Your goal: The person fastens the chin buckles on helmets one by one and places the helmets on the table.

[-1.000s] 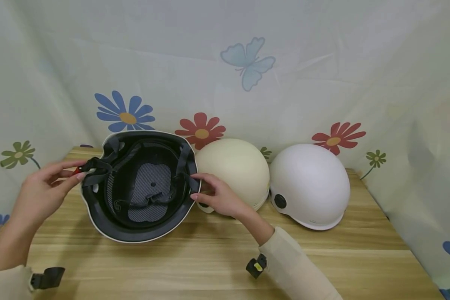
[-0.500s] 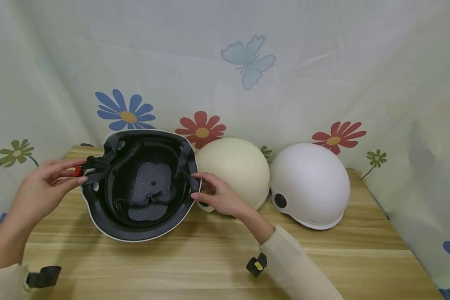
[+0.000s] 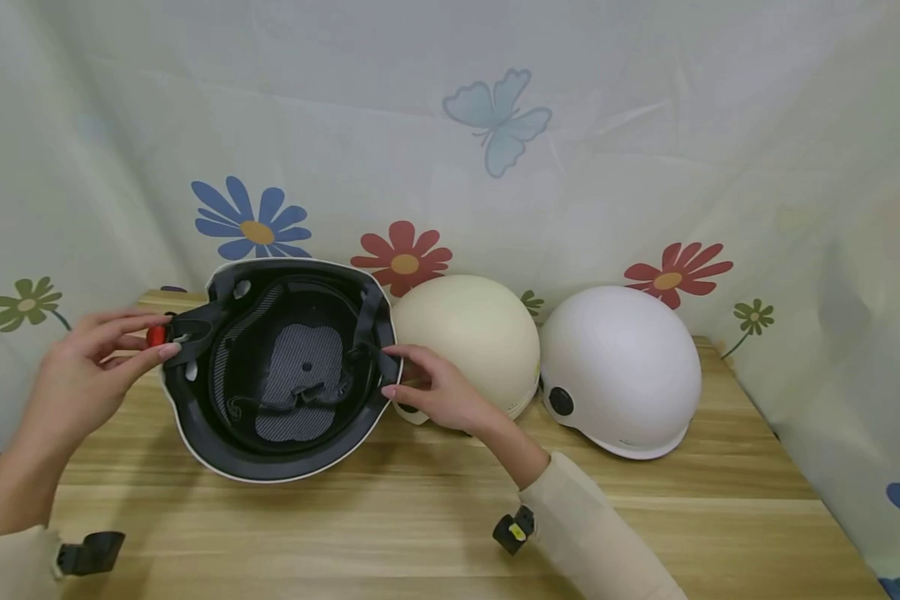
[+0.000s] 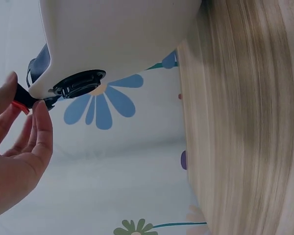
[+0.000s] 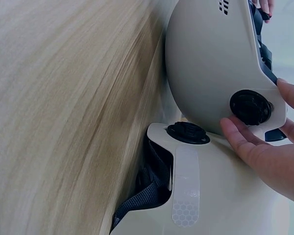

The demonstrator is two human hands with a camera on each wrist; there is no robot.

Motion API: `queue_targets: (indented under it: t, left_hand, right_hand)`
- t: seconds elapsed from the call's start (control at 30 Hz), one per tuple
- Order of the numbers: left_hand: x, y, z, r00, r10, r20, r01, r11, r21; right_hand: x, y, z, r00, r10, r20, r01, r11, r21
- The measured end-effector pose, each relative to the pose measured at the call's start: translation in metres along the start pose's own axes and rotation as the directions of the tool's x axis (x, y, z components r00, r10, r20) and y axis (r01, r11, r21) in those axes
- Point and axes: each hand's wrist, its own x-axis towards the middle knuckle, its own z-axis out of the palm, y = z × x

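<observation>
An upturned helmet [image 3: 300, 383] with a white rim and black lining sits at the left of the table, its opening toward me in the head view. At its left edge my left hand [image 3: 82, 375] pinches a red-and-black buckle [image 3: 157, 335] on the dark chin strap [image 3: 204, 323] between thumb and fingers. On the opposite side, my right hand [image 3: 446, 392] grips the rim, thumb outside the lining. The right wrist view shows those fingers [image 5: 242, 137] on the pale shell beside a round black disc [image 5: 250, 106]. More black straps [image 3: 300, 400] lie inside.
A cream helmet [image 3: 468, 342] stands dome up, touching the upturned one in the right wrist view. Right of it is a white helmet [image 3: 622, 367], also dome up. All rest on a wooden table [image 3: 435, 533] before a flowered curtain [image 3: 585, 100].
My left fingers have shifted on the buckle, so more of its red part shows. The looped strap beside it now lies flatter over the rim. The right hand and helmets stay in place.
</observation>
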Motion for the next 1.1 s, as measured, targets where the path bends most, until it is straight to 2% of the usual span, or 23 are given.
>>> queue_targets:
  t: [0.1,0.17,0.3,0.37,0.53,0.63,0.8,1.0,1.1]
  left_hand:
    - [0.001,-0.001,0.002,0.999,0.034,-0.01,-0.034,0.999,-0.004]
    - [0.001,-0.001,0.002,1.0,0.03,-0.009,-0.03,1.0,0.004]
    - [0.001,-0.001,0.001,1.0,0.004,-0.005,-0.004,1.0,0.014]
    - [0.001,-0.001,0.002,1.0,0.01,-0.009,-0.01,1.0,0.007]
    - [0.003,-0.003,0.005,0.997,0.071,-0.024,-0.073,0.996,-0.059]
    - [0.002,-0.003,0.007,0.996,0.087,-0.013,-0.088,0.99,-0.108]
    - [-0.002,0.0,0.009,0.998,0.057,0.004,-0.055,0.981,-0.186]
    - [-0.007,0.006,0.013,0.999,-0.002,-0.043,-0.007,0.977,-0.212]
    - [-0.008,0.008,0.015,0.998,-0.004,-0.068,-0.011,0.976,-0.217]
  right_hand:
    - [0.0,0.0,0.0,1.0,0.0,0.007,0.0,1.0,0.009]
    - [0.0,-0.002,0.0,1.0,0.003,0.013,-0.004,1.0,0.012]
    - [-0.006,-0.021,-0.001,1.0,0.01,0.019,-0.01,1.0,0.001]
    - [-0.009,-0.029,-0.001,1.0,0.007,0.018,-0.007,1.0,-0.002]
    - [-0.01,-0.031,-0.001,1.0,0.006,0.014,-0.005,1.0,-0.001]
    - [-0.01,-0.032,-0.002,1.0,0.006,0.015,-0.006,1.0,0.001]
    - [-0.01,-0.033,-0.002,1.0,-0.005,0.012,0.005,1.0,0.0]
    - [-0.009,-0.03,-0.003,0.999,0.002,0.035,-0.002,1.0,0.005]
    - [-0.005,-0.019,-0.003,0.999,0.008,0.048,-0.01,0.999,0.032]
